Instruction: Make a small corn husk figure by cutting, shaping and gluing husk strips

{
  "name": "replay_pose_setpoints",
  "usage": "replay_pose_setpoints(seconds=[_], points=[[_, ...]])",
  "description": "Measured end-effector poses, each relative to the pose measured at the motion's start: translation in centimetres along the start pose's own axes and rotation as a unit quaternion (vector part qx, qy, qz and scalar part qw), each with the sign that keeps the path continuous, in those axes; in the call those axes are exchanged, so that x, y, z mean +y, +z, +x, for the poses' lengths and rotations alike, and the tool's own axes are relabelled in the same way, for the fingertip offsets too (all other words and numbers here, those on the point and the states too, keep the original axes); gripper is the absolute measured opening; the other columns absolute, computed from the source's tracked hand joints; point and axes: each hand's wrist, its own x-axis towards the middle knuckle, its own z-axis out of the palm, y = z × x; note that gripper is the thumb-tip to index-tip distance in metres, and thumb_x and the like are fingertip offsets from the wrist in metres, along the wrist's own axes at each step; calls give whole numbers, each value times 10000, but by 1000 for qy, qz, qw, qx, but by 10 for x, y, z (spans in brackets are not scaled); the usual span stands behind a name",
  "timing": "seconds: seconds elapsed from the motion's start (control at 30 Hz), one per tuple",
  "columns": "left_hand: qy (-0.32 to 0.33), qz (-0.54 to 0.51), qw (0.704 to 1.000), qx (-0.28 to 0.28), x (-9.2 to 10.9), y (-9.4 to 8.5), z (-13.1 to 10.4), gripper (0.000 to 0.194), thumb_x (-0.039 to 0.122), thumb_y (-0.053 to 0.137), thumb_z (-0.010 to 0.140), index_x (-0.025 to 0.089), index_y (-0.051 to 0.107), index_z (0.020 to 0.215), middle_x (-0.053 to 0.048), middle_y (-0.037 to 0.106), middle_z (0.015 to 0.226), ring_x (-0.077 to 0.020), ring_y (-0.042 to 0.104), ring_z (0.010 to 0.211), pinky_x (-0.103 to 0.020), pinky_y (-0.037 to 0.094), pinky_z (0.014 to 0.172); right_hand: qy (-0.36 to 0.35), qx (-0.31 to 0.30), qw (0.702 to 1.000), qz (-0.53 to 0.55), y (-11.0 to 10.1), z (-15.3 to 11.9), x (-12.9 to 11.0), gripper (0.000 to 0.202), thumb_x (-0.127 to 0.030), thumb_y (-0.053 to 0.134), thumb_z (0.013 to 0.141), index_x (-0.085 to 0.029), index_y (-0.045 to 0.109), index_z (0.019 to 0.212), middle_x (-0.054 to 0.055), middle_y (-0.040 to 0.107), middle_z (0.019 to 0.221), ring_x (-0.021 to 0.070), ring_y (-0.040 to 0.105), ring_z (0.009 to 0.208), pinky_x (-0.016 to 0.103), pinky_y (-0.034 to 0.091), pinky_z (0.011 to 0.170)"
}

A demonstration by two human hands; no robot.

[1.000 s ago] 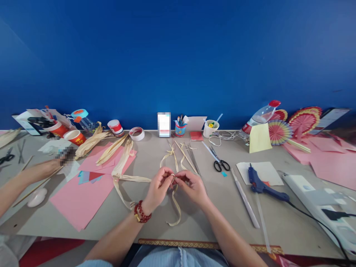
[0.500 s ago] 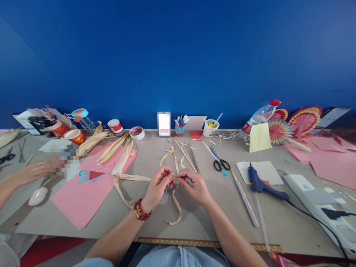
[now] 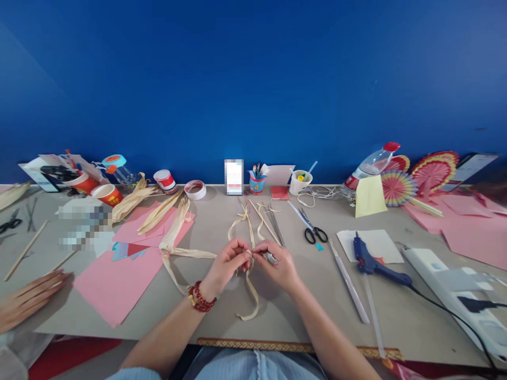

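Observation:
My left hand (image 3: 232, 261), with red bead bracelets at the wrist, pinches a thin husk strip near the middle of the table. Fingertips nearly touching it, my right hand (image 3: 277, 262) is closed on the same strip. Below the hands a loose, curled length of pale husk strip (image 3: 252, 303) hangs down over the tabletop. The small part between the fingertips is mostly hidden. Beyond the hands lie more narrow husk strips (image 3: 233, 228) and a thin stick (image 3: 266, 222). To the left is a knotted bundle of corn husk (image 3: 168, 244).
Pink paper sheets (image 3: 119, 287) lie left, near another person's hand (image 3: 35, 298). Black-handled scissors (image 3: 315, 232), a white cutter (image 3: 348, 282), a blue glue gun (image 3: 370, 264) and a power strip (image 3: 455, 295) are on the right. A phone (image 3: 233, 177) stands against the blue wall.
My fingertips have shifted slightly around the strip, and the left thumb now covers more of it. The other person's hand has moved toward the near left edge, uncovering a stick.

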Motion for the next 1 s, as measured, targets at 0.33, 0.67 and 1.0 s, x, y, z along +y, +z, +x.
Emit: replay_pose_setpoints(seconds=[0.33,0.67,1.0], points=[[-7,26,999,20,-3,0,2,302,425,752,779,159,629,853,-8,629,665,-117,542,604,-255,415,609,-63,13,995,-79,-4,1,-5,79,-211,554,921,-239,622,892,41,658,767,195,631,711,300,510,653],[24,56,996,70,-4,-1,3,300,444,709,795,174,579,787,22,569,645,-111,520,594,-233,409,584,-125,43,986,-103,-5,1,-12,234,-145,576,875,-253,652,1069,103,678,1027,256,632,969,410,533,843],[2,5,998,61,-7,1,1,293,423,731,783,169,589,818,24,563,728,-87,513,581,-230,443,594,-145,23,981,-128,-1,1,-16,219,-142,554,904,-253,682,1040,89,730,954,245,641,887,418,535,815]])
